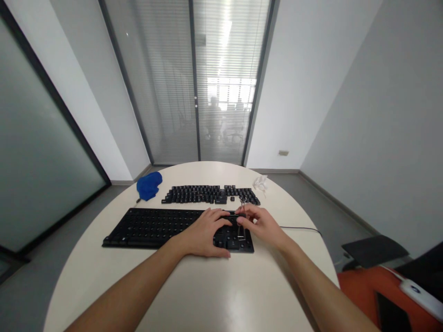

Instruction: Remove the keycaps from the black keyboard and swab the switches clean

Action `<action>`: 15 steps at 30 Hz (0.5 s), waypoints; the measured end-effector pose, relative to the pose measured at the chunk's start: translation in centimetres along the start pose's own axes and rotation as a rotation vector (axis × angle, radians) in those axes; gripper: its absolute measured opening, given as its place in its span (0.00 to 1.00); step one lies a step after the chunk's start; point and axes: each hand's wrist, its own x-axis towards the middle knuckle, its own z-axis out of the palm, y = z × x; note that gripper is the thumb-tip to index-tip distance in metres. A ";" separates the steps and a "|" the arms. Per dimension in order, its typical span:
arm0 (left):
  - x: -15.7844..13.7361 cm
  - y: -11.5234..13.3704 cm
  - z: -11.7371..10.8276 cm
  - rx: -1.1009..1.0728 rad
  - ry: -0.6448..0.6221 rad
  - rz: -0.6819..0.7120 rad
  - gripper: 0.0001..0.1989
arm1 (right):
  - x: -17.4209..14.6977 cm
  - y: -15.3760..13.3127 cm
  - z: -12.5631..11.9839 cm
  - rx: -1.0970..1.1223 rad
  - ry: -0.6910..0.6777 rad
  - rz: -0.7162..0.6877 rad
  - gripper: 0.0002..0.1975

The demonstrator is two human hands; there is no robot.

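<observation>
A black keyboard base [155,226] with most of its keycaps off lies across the table. My left hand [204,233] rests over its right half, fingers spread and thumb at the front edge. At the keyboard's right end, my right hand [261,223] pinches a wire keycap puller [241,234]. The puller's wire loops point down at the number-pad area, where a few black keycaps still sit; whether they grip one I cannot tell. Behind the keyboard, the removed keycaps [194,194] are laid out in rows.
A blue cloth [149,186] lies at the table's back left, and crumpled white tissue [260,183] at the back right. The keyboard's cable [301,228] runs off to the right. An orange chair seat [367,288] holding a dark phone-like slab [392,313] stands beside the round table [221,295].
</observation>
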 end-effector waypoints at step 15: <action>0.0 0.0 0.1 -0.006 -0.006 -0.017 0.35 | -0.2 -0.9 0.1 0.106 -0.053 0.026 0.17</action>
